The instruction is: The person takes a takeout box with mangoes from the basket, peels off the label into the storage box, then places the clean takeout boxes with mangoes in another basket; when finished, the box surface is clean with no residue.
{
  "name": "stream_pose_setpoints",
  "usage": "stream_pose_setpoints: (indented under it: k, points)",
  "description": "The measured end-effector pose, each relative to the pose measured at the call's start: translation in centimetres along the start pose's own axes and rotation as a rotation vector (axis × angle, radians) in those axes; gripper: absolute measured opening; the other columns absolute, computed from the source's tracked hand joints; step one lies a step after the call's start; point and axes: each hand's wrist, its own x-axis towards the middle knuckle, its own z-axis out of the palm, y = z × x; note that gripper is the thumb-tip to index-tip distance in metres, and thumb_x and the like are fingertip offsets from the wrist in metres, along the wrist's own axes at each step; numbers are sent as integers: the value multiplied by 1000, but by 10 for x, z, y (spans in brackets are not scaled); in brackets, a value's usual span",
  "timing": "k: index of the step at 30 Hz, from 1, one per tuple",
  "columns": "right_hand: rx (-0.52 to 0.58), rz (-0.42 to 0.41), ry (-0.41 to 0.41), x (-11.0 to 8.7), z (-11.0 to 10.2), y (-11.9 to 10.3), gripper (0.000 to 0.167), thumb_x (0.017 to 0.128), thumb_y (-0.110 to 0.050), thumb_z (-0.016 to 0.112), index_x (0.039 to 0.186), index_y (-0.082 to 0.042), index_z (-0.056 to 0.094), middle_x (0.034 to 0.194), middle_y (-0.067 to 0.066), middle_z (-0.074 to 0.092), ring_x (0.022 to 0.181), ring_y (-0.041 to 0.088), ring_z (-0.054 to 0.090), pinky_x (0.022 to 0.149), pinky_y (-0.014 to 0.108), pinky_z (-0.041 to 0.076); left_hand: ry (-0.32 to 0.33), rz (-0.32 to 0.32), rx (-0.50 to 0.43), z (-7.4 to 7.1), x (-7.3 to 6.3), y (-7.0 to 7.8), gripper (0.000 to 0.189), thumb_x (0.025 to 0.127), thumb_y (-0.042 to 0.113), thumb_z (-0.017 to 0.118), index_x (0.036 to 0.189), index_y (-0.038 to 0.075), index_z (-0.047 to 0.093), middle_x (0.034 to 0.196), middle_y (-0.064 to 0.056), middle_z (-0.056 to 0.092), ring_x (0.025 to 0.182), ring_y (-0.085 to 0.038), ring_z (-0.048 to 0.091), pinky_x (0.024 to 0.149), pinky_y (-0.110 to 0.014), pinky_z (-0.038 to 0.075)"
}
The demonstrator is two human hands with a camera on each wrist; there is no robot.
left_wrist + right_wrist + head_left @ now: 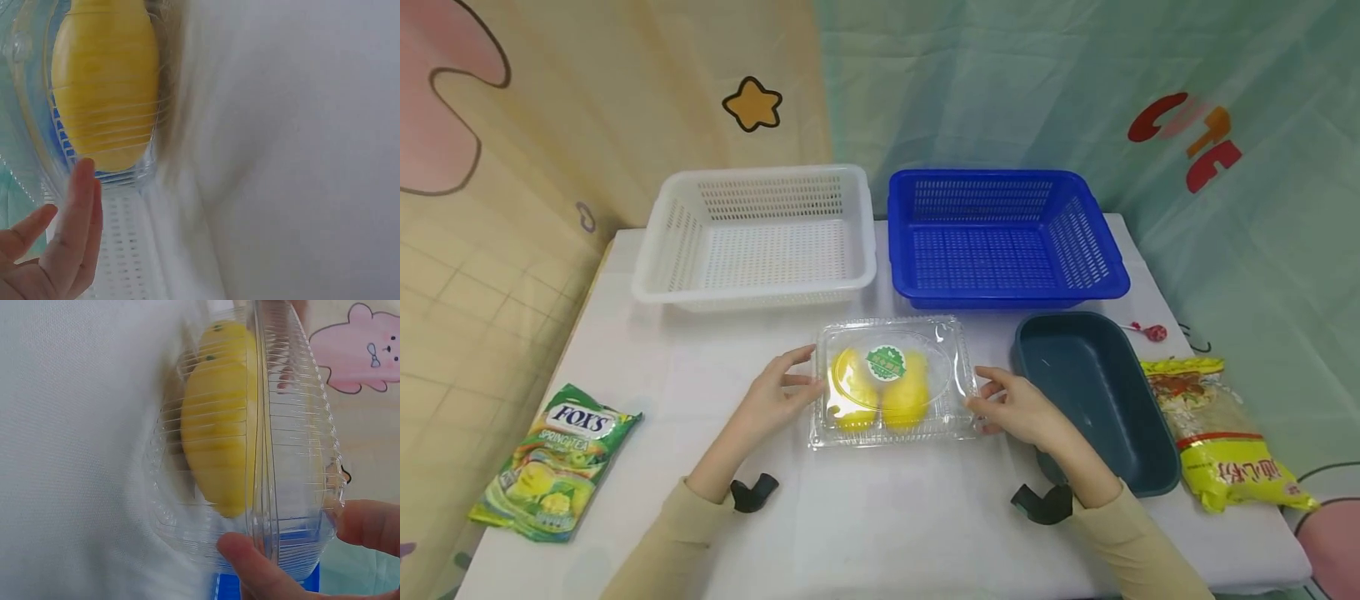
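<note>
A clear plastic clamshell box (952, 354) with a green round label lies on the white cloth in the middle, its lid down. Inside are two yellow mango-shaped fruits (905, 392), also seen through the ribbed side in both wrist views. My left hand (781, 390) is at the box's left end, straight fingers (74, 225) right at its side and thumb spread apart. At the right end, my right hand (1011, 408) holds the box, thumb (250, 562) low on the side and a finger up by the lid.
Behind stand a white basket (756, 293) and a blue basket (1011, 293). A dark green basin (1097, 392) sits right of the box, beside a yellow food bag (1225, 450) and a red lollipop (1155, 333). A green FOX'S candy bag (557, 467) lies far left.
</note>
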Motion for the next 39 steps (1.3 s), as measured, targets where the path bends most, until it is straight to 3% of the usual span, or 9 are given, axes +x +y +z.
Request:
stream_pose_setpoints:
  k: [5, 13, 18, 22, 27, 33, 39]
  points:
    - [-17, 0, -3, -1, -1, 1, 67, 96, -21, 64, 148, 7, 33, 115, 24, 56, 77, 19, 71, 77, 37, 62, -23, -23, -71, 4, 2, 2, 70, 93, 26, 69, 152, 13, 34, 144, -19, 48, 120, -36, 57, 88, -41, 59]
    - [-46, 5, -26, -2, -3, 1, 70, 95, -29, 65, 147, 6, 35, 117, 24, 56, 82, 19, 70, 79, 38, 62, -33, -27, -137, 4, 3, 5, 70, 93, 20, 69, 151, 7, 34, 142, -23, 47, 116, -35, 56, 81, -33, 61]
    - [-160, -20, -30, -3, -10, -5, 70, 94, -33, 66, 146, 6, 38, 120, 22, 60, 83, 19, 70, 79, 39, 61, -40, -27, -151, 3, 2, 8, 70, 93, 19, 69, 152, 5, 33, 141, -24, 47, 115, -35, 56, 80, -34, 61]
    - [-294, -69, 38, 0, -17, -24, 66, 94, -33, 66, 144, 3, 43, 124, 23, 62, 93, 27, 68, 80, 42, 60, -41, -36, -146, 3, 2, 9, 71, 93, 19, 69, 152, 5, 32, 141, -23, 46, 116, -34, 56, 81, -34, 61]
    - [-392, -206, 93, 13, -21, -62, 54, 94, -29, 66, 138, -1, 53, 121, 18, 65, 107, 33, 62, 84, 43, 59, -40, -44, -145, 3, 2, 9, 70, 93, 18, 68, 152, 4, 32, 141, -24, 46, 116, -36, 56, 80, -34, 61]
    - [-503, -320, -16, 43, -7, -109, 34, 92, -24, 69, 121, -6, 67, 106, 8, 69, 96, 24, 63, 80, 34, 57, -36, -48, -158, 3, 3, 9, 69, 93, 15, 67, 152, 4, 32, 141, -24, 46, 116, -35, 56, 80, -33, 61]
    - [-623, -341, -121, 74, 7, -129, 19, 90, -21, 72, 106, -11, 72, 97, 6, 69, 92, 21, 60, 78, 31, 52, -35, -46, -154, 3, 3, 8, 69, 93, 15, 67, 152, 4, 32, 141, -24, 46, 116, -36, 56, 80, -32, 61]
